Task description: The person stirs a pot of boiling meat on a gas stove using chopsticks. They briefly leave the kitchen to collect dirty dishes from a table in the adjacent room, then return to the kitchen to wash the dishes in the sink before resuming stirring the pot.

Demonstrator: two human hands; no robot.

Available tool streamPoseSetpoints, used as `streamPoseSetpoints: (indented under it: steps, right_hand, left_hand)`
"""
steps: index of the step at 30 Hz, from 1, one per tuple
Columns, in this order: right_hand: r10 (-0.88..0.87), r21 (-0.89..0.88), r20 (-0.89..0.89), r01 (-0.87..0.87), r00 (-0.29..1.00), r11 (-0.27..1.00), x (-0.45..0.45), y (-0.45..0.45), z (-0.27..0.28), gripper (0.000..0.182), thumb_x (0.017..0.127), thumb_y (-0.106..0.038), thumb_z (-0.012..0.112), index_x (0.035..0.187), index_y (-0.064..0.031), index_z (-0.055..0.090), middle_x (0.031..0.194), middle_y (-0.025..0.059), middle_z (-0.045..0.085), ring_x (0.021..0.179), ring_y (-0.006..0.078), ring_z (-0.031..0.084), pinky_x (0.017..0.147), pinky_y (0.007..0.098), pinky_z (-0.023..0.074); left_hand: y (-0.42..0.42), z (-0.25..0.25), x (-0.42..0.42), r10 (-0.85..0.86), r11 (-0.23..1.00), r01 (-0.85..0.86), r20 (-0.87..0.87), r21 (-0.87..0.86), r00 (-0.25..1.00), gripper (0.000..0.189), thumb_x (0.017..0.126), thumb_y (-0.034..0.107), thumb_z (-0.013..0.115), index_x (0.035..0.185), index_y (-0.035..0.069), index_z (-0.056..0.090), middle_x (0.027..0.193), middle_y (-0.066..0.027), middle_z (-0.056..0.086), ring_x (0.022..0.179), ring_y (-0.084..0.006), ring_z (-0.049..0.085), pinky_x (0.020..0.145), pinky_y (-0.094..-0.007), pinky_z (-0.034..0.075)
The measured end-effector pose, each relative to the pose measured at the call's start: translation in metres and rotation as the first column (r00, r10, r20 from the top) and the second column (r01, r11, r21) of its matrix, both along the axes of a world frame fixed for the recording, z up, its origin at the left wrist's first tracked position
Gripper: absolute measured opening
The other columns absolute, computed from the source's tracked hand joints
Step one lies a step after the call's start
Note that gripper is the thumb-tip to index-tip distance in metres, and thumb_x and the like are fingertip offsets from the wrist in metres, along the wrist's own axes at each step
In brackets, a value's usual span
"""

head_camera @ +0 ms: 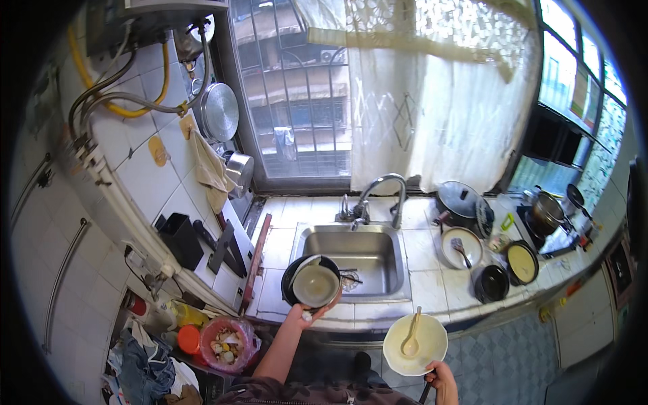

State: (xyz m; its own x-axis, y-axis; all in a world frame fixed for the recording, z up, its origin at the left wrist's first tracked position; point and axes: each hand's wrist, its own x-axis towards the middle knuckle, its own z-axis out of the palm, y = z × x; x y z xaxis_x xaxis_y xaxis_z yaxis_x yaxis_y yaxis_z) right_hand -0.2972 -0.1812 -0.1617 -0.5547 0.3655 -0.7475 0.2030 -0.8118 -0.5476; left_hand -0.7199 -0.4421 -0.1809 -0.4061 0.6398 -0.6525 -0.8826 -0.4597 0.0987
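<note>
My left hand [308,315] holds a stack of bowls from below, over the front left corner of the stainless steel sink [406,283]. A pale bowl [316,286] sits inside a dark outer bowl [288,289]. Low at the right, in front of the counter, my right hand [442,379] grips the rim of a wide cream bowl [395,357]. A light-coloured spoon [411,345] lies in that bowl, its handle reaching past the far rim. Something with a dark, thin handle [427,391] also shows at my right hand; the rest of it is hidden.
A curved faucet [390,177] rises behind the sink. Rightward stand a lidded pot [459,198], a plate with a brush [450,253], a black pot [492,284] and a stove [549,243]. Knives [233,253] hang at left; a bagged waste bin [229,349] stands below.
</note>
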Motion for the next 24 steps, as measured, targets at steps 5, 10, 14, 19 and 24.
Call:
streamPoseSetpoints:
  steps: [5, 10, 14, 19, 24]
  right_hand:
    - [0.102, 0.040, 0.044, -0.104, 0.994, 0.994, -0.080, 0.067, 0.026, 0.020, 0.059, 0.001, 0.052, 0.078, -0.0026, 0.047, 0.055, 0.0033, 0.041, 0.032, 0.0107, 0.028, 0.032, 0.0248, 0.0249]
    - [0.097, -0.018, 0.100, -0.096, 0.990, 0.995, -0.124, 0.079, 0.032, 0.017, 0.058, 0.000, 0.052, 0.073, -0.0057, 0.045, 0.050, 0.0011, 0.037, 0.032, 0.0101, 0.025, 0.032, 0.0245, 0.0235]
    - [-0.054, -0.002, 0.288, 0.057, 0.956, 0.998, -0.148, 0.051, 0.068, 0.009, 0.063, -0.004, 0.049, 0.060, -0.0100, 0.042, 0.047, -0.0004, 0.039, 0.032, 0.0100, 0.030, 0.029, 0.0231, 0.0213]
    - [-0.068, -0.051, 0.344, 0.091, 0.937, 0.995, -0.161, 0.033, 0.065, 0.009, 0.061, -0.003, 0.049, 0.062, -0.0095, 0.043, 0.047, -0.0009, 0.038, 0.032, 0.0101, 0.030, 0.029, 0.0228, 0.0206]
    - [-0.135, -0.058, 0.337, 0.164, 0.932, 0.985, -0.176, 0.015, 0.060, 0.008, 0.061, -0.004, 0.049, 0.065, -0.0082, 0.044, 0.047, -0.0004, 0.038, 0.031, 0.0105, 0.030, 0.029, 0.0237, 0.0217]
  left_hand:
    - [0.047, -0.041, -0.134, 0.114, 0.985, -0.123, 0.078, 0.123, 0.990, 0.050, 0.082, 0.006, 0.036, 0.126, -0.015, 0.023, 0.124, -0.0384, 0.027, 0.112, -0.0480, 0.040, 0.083, -0.0474, 0.050]
    - [0.087, -0.050, -0.250, 0.305, 0.952, -0.305, 0.095, -0.017, 0.948, 0.046, 0.079, 0.003, 0.042, 0.123, -0.009, 0.033, 0.121, -0.0373, 0.032, 0.100, -0.0491, 0.049, 0.080, -0.0514, 0.051]
    - [0.107, -0.058, -0.323, 0.393, 0.917, -0.395, 0.044, 0.053, 0.918, 0.043, 0.080, 0.003, 0.041, 0.119, -0.012, 0.035, 0.117, -0.0356, 0.039, 0.100, -0.0490, 0.050, 0.078, -0.0496, 0.053]
    - [0.109, -0.077, -0.392, 0.398, 0.914, -0.404, 0.110, 0.037, 0.911, 0.038, 0.084, 0.007, 0.035, 0.115, -0.015, 0.037, 0.110, -0.0336, 0.045, 0.097, -0.0493, 0.052, 0.077, -0.0475, 0.054]
    - [0.114, -0.092, -0.431, 0.405, 0.914, -0.405, -0.005, 0.012, 0.914, 0.055, 0.086, 0.010, 0.034, 0.126, -0.016, 0.007, 0.128, -0.0358, 0.023, 0.104, -0.0456, 0.050, 0.086, -0.0461, 0.050]
